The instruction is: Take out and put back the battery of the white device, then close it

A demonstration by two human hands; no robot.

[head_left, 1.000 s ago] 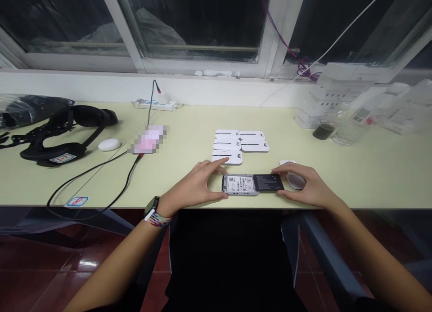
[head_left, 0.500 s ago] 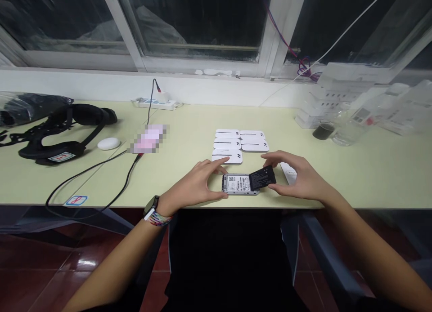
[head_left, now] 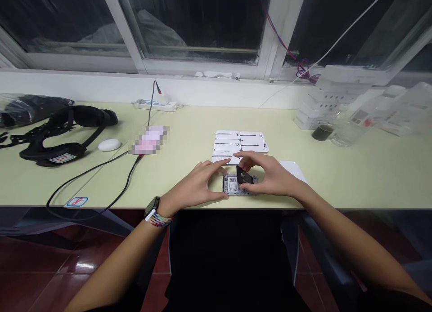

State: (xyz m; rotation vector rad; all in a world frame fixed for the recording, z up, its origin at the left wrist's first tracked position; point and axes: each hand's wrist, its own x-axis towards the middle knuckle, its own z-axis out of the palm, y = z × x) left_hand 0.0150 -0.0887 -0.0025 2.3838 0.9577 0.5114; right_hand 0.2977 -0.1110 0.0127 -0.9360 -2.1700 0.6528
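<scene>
Left hand [head_left: 202,184], palm inward, braces the open device [head_left: 232,184] near the table's [head_left: 189,154] near edge, fingers parted; right hand [head_left: 266,173], curled above its right half, pinches the tilted black battery [head_left: 244,176]. Bare tabletop lies farther right.

Battery [head_left: 243,176] blk; tabletop [head_left: 192,123] pale yel-grn; wristband [head_left: 159,219] multicol. patterned.

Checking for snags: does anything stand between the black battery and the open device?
Nothing visible does: the right hand holds the battery tilted over the device, whose left end the left hand grips. The right thumb hides part of the device.
</scene>
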